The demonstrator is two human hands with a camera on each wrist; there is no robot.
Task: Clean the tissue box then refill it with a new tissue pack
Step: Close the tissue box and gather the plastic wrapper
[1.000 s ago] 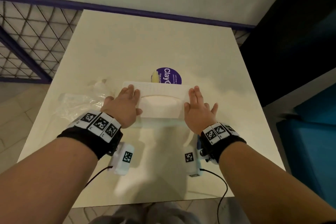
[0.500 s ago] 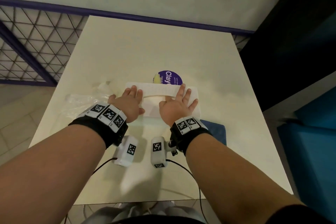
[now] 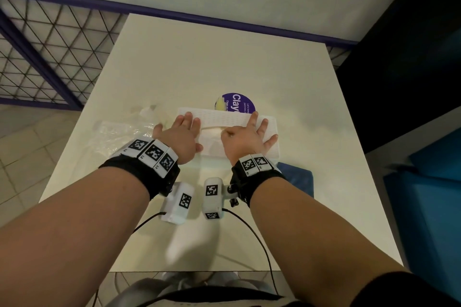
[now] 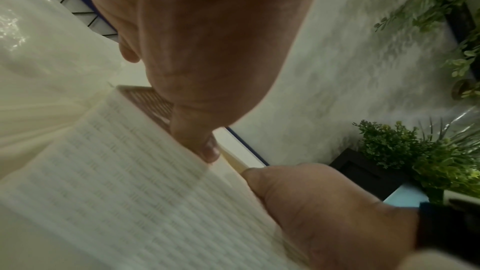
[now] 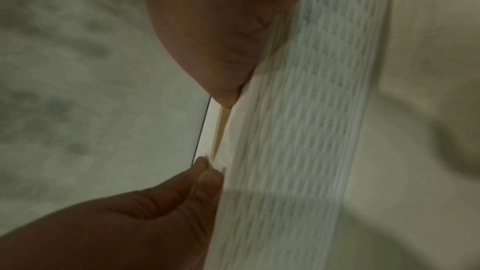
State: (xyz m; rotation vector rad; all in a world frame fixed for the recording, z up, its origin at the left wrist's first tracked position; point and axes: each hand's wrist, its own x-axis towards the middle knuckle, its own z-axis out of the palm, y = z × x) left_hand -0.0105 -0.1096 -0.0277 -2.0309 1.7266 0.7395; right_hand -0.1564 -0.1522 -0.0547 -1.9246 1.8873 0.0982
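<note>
Right wrist view, dim and blurred. Right hand [image 5: 215,34] lies against the tissue box [image 5: 298,130], palm on its white embossed face. Left hand [image 5: 116,223] meets the same box from below; its fingers [image 5: 207,182] touch the box edge. Pale counter [image 5: 428,69] beside the box.

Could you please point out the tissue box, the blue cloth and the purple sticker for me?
tissue box [image 3: 224,117]: head view, patterned top near the far edge.
blue cloth [image 3: 298,177]: head view, middle of the visible part.
purple sticker [image 3: 245,103]: head view, purple face.

Black wristbands [image 3: 139,172] with white coded tags, white wrist cameras [image 3: 177,201], black cables [image 3: 252,227].
</note>
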